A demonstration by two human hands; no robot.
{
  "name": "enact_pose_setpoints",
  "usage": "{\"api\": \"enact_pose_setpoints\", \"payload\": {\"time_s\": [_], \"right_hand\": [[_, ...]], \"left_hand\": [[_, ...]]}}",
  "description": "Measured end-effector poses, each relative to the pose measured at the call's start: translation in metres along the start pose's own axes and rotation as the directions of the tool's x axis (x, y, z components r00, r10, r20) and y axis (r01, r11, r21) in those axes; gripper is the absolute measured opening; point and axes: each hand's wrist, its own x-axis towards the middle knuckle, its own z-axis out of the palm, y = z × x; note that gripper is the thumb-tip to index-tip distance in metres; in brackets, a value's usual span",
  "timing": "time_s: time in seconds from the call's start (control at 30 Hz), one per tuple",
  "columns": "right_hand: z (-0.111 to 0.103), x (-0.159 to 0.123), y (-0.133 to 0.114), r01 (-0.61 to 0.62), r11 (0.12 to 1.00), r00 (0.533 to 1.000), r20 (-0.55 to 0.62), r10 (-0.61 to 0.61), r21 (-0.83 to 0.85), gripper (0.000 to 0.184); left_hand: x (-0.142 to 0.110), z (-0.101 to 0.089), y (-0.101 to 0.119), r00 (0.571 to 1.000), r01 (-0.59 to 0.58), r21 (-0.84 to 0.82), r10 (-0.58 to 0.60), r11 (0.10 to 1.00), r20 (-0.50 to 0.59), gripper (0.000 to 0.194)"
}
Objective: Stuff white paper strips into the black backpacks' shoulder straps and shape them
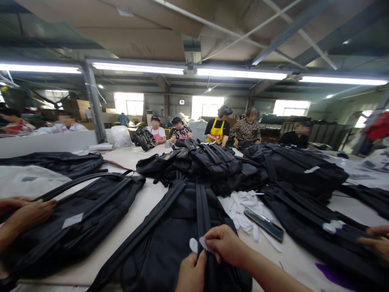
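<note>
A black backpack (178, 219) lies in front of me with its shoulder straps facing up. My left hand (193, 271) is closed at one strap (203, 202), and a rounded white end (193, 245) sticks up by its fingertips. Close beside it, my right hand (225, 245) pinches a small white strip (203, 242) over the strap. Whether the two white ends belong to one strip cannot be made out. To the right of the backpack lies a loose heap of white strips (240, 209), with a dark phone (265, 225) on its edge.
Black backpacks (209, 158) are piled across the table (152, 202) ahead. At left, another person's hands (33, 213) hold a backpack (91, 211) with a white label. More hands (377, 241) reach in at right over another backpack (306, 219). Several people work across the table.
</note>
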Motion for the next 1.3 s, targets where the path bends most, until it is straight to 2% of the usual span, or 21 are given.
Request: {"api": "enact_pose_setpoints", "payload": {"time_s": [0.1, 0.2, 0.27, 0.33, 0.4, 0.47, 0.57, 0.73, 0.83, 0.93, 1.0, 1.07, 1.17, 1.3], "right_hand": [[0.001, 0.0, -0.005, 0.104, 0.988, 0.989, -0.092, -0.115, -0.116, 0.018], [0.001, -0.002, -0.014, 0.186, 0.946, 0.968, -0.114, -0.223, -0.266, 0.019], [0.002, 0.0, -0.02, 0.259, 0.894, 0.951, -0.063, -0.301, -0.367, 0.017], [0.005, 0.006, -0.022, 0.361, 0.822, 0.923, 0.044, -0.382, -0.441, 0.017], [0.007, 0.013, -0.023, 0.417, 0.78, 0.907, 0.157, -0.391, -0.467, 0.018], [0.007, 0.02, -0.021, 0.391, 0.792, 0.92, 0.22, -0.324, -0.469, 0.019], [0.007, 0.022, -0.016, 0.328, 0.844, 0.944, 0.175, -0.279, -0.425, 0.019], [0.006, 0.01, -0.012, 0.38, 0.869, 0.925, 0.124, -0.36, -0.317, 0.017], [0.005, 0.001, -0.014, 0.407, 0.869, 0.913, 0.098, -0.396, -0.281, 0.016], [0.003, -0.007, -0.018, 0.385, 0.875, 0.912, -0.021, -0.409, -0.294, 0.017], [0.002, -0.009, -0.019, 0.318, 0.883, 0.93, -0.068, -0.362, -0.346, 0.018], [0.003, -0.01, -0.018, 0.247, 0.892, 0.955, -0.061, -0.29, -0.378, 0.02], [0.006, -0.005, -0.013, 0.171, 0.925, 0.98, -0.035, -0.194, -0.339, 0.018], [0.009, 0.007, -0.005, 0.047, 0.948, 0.997, -0.05, -0.066, -0.313, 0.039]], "left_hand": [[0.006, 0.001, -0.012, 1.0, -0.014, 0.074, 0.016, 0.997, -0.014, 0.062], [0.012, 0.005, -0.021, 0.997, -0.049, 0.114, 0.056, 0.992, -0.061, 0.059], [0.013, 0.007, -0.023, 0.994, -0.06, 0.125, 0.071, 0.99, -0.081, 0.057], [0.013, 0.009, -0.024, 0.992, -0.064, 0.13, 0.077, 0.989, -0.095, 0.055], [0.011, 0.009, -0.021, 0.99, -0.077, 0.123, 0.09, 0.989, -0.109, 0.053], [0.008, 0.009, -0.017, 0.987, -0.089, 0.127, 0.105, 0.988, -0.121, 0.051], [0.0, 0.007, -0.004, 0.989, -0.082, 0.126, 0.097, 0.989, -0.114, 0.049], [-0.015, 0.007, 0.024, 0.995, -0.09, -0.178, 0.082, 0.98, -0.048, 0.049], [-0.018, 0.008, 0.031, 0.999, -0.043, -0.199, 0.046, 0.979, 0.011, 0.051], [-0.018, 0.006, 0.028, 1.0, 0.005, -0.234, -0.001, 0.972, 0.015, 0.053], [-0.017, 0.006, 0.025, 0.999, 0.025, -0.298, -0.015, 0.954, 0.035, 0.056], [-0.016, 0.005, 0.023, 0.999, 0.029, -0.337, -0.015, 0.941, 0.045, 0.06], [-0.016, 0.005, 0.023, 0.998, 0.037, -0.352, -0.018, 0.935, 0.056, 0.061], [-0.016, 0.005, 0.022, 0.996, 0.046, -0.393, -0.013, 0.918, 0.086, 0.058]]}}
